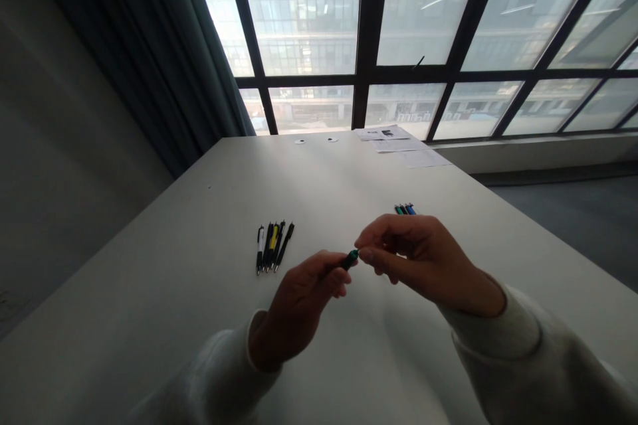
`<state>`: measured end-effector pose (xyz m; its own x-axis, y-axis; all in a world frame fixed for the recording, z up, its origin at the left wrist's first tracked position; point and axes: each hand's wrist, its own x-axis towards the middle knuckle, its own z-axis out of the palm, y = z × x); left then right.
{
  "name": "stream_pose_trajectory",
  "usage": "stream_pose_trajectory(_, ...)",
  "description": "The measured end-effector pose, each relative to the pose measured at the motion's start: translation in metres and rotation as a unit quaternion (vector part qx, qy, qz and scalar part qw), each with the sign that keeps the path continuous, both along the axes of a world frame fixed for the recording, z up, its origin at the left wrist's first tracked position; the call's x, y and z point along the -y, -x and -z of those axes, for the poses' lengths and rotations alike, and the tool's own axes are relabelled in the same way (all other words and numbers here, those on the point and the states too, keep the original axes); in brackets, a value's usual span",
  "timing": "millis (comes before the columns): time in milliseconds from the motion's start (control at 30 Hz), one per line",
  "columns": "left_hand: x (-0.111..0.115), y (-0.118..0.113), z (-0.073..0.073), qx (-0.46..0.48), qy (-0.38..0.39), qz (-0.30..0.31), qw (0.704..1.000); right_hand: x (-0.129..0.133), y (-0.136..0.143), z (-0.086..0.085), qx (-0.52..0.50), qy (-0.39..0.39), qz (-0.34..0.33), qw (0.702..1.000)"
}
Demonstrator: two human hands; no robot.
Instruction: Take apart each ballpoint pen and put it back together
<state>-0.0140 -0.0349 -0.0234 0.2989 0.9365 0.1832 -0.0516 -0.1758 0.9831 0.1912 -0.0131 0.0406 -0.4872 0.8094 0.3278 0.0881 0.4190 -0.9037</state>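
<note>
My left hand (310, 295) is closed around a dark pen (349, 259) with a green end, which sticks out between thumb and forefinger. My right hand (419, 257) pinches at the tip of that green end; whatever else lies between its fingertips is too small to make out. Several pens (273, 247) lie side by side on the white table to the left, mostly black, one with a white barrel and one with yellow. Beyond my right hand, a group of green, black and blue pens (405, 208) shows, partly hidden by the hand.
Printed papers (393, 145) lie at the far right edge of the white table (199, 239). Two small round pieces (333, 140) are near the far edge. A dark curtain (149, 46) hangs at the left, and windows stand behind the table.
</note>
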Motion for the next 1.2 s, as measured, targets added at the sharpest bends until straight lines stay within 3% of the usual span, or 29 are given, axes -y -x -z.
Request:
stream_pose_trajectory(133, -0.001, 0.000, 0.004, 0.027, 0.013, 0.015, 0.999, -0.006, -0.007, -0.003, 0.048, -0.008, 0.012, 0.999)
stream_pose_trajectory(233, -0.002, 0.000, 0.009, 0.059, 0.017, 0.022, 0.998, -0.023, -0.022, 0.005, 0.166, -0.012, 0.071, 0.984)
stream_pose_trajectory(267, -0.002, 0.000, 0.011, 0.063, 0.019, 0.022, 0.998, -0.031, -0.027, 0.011, 0.232, -0.020, 0.103, 0.967)
stream_pose_trajectory(333, -0.002, 0.000, 0.013, 0.064, 0.022, 0.022, 0.997, -0.047, -0.036, 0.027, 0.419, -0.008, 0.155, 0.895)
stream_pose_trajectory(400, -0.002, 0.000, 0.014, 0.059, 0.022, 0.024, 0.998, -0.060, -0.040, 0.043, 0.472, 0.022, 0.155, 0.867)
stream_pose_trajectory(500, -0.003, 0.000, 0.013, 0.063, 0.027, 0.028, 0.997, -0.069, -0.037, 0.061, 0.507, 0.084, 0.117, 0.850)
stream_pose_trajectory(633, -0.004, -0.001, 0.013, 0.085, 0.040, 0.032, 0.995, -0.068, -0.028, 0.069, 0.538, 0.145, 0.072, 0.827)
stream_pose_trajectory(733, -0.005, -0.001, 0.015, 0.103, 0.044, 0.034, 0.993, -0.067, -0.025, 0.072, 0.554, 0.147, 0.077, 0.816)
stream_pose_trajectory(900, -0.006, -0.002, 0.015, 0.112, 0.052, 0.042, 0.991, -0.071, -0.025, 0.085, 0.563, 0.132, 0.084, 0.811)
stream_pose_trajectory(1000, -0.005, -0.002, 0.014, 0.114, 0.051, 0.048, 0.991, -0.074, -0.026, 0.085, 0.547, 0.114, 0.085, 0.825)
stream_pose_trajectory(1100, -0.004, -0.001, 0.016, 0.107, 0.047, 0.046, 0.992, -0.070, -0.029, 0.066, 0.501, 0.079, 0.083, 0.858)
stream_pose_trajectory(1200, -0.004, 0.000, 0.016, 0.094, 0.048, 0.045, 0.993, -0.055, -0.028, 0.038, 0.396, 0.065, 0.055, 0.914)
